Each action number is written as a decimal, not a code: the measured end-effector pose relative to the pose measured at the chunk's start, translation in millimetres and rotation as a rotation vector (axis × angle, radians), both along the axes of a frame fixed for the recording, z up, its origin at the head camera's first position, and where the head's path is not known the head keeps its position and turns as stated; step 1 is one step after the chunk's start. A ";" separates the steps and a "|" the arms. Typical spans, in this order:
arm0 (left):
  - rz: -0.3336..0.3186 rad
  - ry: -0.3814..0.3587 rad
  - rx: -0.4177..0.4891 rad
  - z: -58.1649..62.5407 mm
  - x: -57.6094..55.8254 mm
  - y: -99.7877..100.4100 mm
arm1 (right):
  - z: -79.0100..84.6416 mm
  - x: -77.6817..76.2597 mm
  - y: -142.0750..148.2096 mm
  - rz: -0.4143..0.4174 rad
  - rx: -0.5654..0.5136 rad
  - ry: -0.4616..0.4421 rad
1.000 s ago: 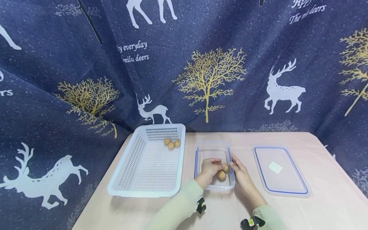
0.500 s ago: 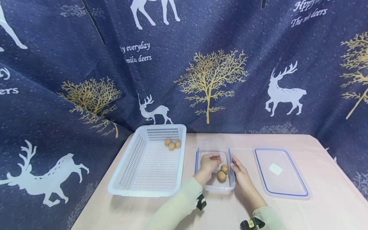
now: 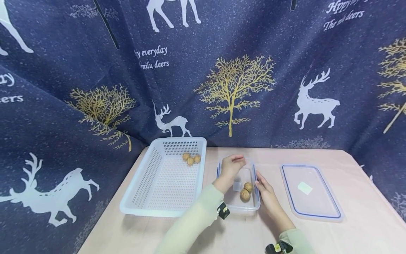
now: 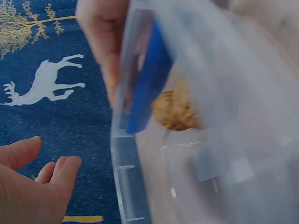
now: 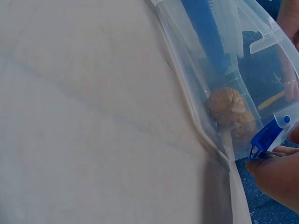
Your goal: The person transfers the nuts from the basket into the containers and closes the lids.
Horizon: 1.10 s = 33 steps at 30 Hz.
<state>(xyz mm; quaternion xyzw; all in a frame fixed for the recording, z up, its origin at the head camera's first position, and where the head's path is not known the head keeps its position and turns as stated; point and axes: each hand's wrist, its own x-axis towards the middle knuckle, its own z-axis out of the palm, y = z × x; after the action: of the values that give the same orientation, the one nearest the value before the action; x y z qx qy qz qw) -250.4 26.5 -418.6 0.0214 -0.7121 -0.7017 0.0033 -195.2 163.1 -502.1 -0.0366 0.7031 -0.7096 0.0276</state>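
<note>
A clear plastic food container [image 3: 242,209] with blue side latches stands between my hands. Two walnuts [image 3: 245,195] lie inside it, side by side toward the near right. My left hand [image 3: 232,167] hovers over the container's far end, fingers loosely bent; in the left wrist view this left hand [image 4: 39,184] has thumb and fingers apart and nothing between them. Along the container's right wall rests my right hand [image 3: 269,195], its fingers fairly straight against the outside. The right wrist view has the right hand [image 5: 280,179] right at the blue latch [image 5: 268,137].
To the left stands a white perforated basket [image 3: 161,213] with three walnuts [image 3: 190,161] in its far right corner. A clear lid [image 3: 311,206] with a blue seal lies at right. Behind the pink-covered table [image 3: 269,155] hangs a dark blue deer-print cloth [image 3: 196,88].
My left hand has risen from beside the two walnuts to the container's far end, without a walnut in it. The right hand has stayed at the right wall.
</note>
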 end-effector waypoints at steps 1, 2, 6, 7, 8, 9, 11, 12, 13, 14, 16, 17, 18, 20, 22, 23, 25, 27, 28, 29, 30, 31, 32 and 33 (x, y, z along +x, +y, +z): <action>-0.003 0.008 0.005 3.1 -1.1 -0.5 | 0.3 0.2 0.2 0.002 -0.003 -0.001; -0.007 0.010 0.015 6.4 -2.2 -1.5 | 0.6 0.4 0.5 0.003 -0.006 -0.005; -0.035 0.035 0.058 20.1 -7.4 -8.7 | 1.5 1.1 0.9 0.001 -0.008 -0.016; -0.042 0.033 0.062 24.2 -8.6 -11.9 | 1.6 1.3 0.9 0.001 -0.008 -0.018; -0.048 0.034 0.070 28.3 -10.1 -15.1 | 1.7 1.4 1.0 0.001 -0.006 -0.020; -0.052 0.034 0.067 37.0 -8.0 -18.5 | 1.7 1.4 0.9 0.000 -0.005 -0.020; -0.068 0.028 0.077 45.8 -11.8 -26.1 | 1.3 1.1 0.8 -0.001 -0.003 -0.021; -0.068 0.023 0.087 50.1 -14.0 -29.8 | 1.3 0.9 0.7 -0.001 -0.002 -0.023; -0.064 0.023 0.080 53.9 -16.5 -33.4 | 1.2 0.8 0.8 -0.003 0.000 -0.022; -0.059 0.027 0.079 57.5 -19.0 -36.9 | 1.2 0.7 0.8 -0.004 0.001 -0.022; -0.052 0.031 0.075 59.9 -28.2 -45.0 | 1.4 0.7 0.8 -0.005 0.004 -0.024; -0.043 0.038 0.069 63.1 -30.4 -49.2 | 1.9 1.0 0.9 -0.005 0.007 -0.025; -0.036 0.049 0.058 66.3 -32.6 -53.6 | 2.3 1.3 1.0 -0.005 0.011 -0.028; -0.027 0.067 0.037 72.1 -36.3 -63.1 | 2.8 1.7 1.2 -0.002 0.019 -0.032; -0.019 0.087 0.031 76.4 -40.0 -73.1 | 3.3 2.0 1.3 -0.002 0.026 -0.035; -0.016 0.095 0.030 78.0 -41.4 -78.1 | 3.4 2.1 1.3 -0.001 0.026 -0.037; -0.005 0.109 0.043 79.0 -45.3 -88.3 | 3.5 2.1 1.3 0.001 0.026 -0.040; 0.014 0.122 0.056 77.9 -49.6 -98.5 | 3.4 2.0 1.3 -0.001 0.022 -0.039; 0.024 0.125 0.063 77.5 -50.9 -103.4 | 3.3 1.9 1.3 -0.001 0.021 -0.038; 0.034 0.133 0.060 75.5 -53.0 -108.5 | 3.4 1.9 1.3 -0.001 0.020 -0.038; 0.045 0.138 0.061 73.3 -55.2 -113.6 | 3.2 1.8 1.4 -0.001 0.020 -0.037; 0.055 0.145 0.054 71.3 -57.0 -118.3 | 3.2 1.8 1.4 -0.001 0.021 -0.034; 0.065 0.151 0.044 68.7 -58.8 -123.2 | 3.0 1.8 1.4 -0.002 0.023 -0.033; 0.074 0.155 0.037 65.7 -60.6 -128.0 | 3.1 1.8 1.4 -0.001 0.023 -0.032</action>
<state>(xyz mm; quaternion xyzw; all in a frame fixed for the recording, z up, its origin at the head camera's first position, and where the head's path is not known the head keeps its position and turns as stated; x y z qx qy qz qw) -311.0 -101.5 -352.9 -0.0067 -0.6954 -0.7136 0.0840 -193.3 164.5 -499.0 -0.0245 0.7108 -0.7019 0.0388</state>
